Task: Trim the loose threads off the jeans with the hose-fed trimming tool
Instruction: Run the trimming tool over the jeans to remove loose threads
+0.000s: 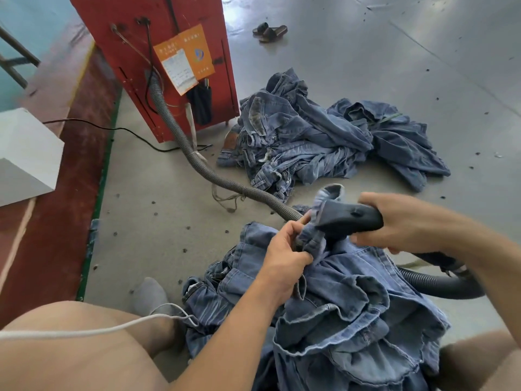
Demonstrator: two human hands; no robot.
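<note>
Pinching jeans [346, 300] fold — left hand [284, 249] fingers [294, 225], trimming tool [349, 218] touching

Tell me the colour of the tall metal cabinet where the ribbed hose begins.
Red, seen in the head view: the tall metal cabinet.

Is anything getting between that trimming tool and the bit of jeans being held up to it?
Nothing visible. The left hand holds a fold of the jeans right against the head of the trimming tool, which the right hand grips.
</note>
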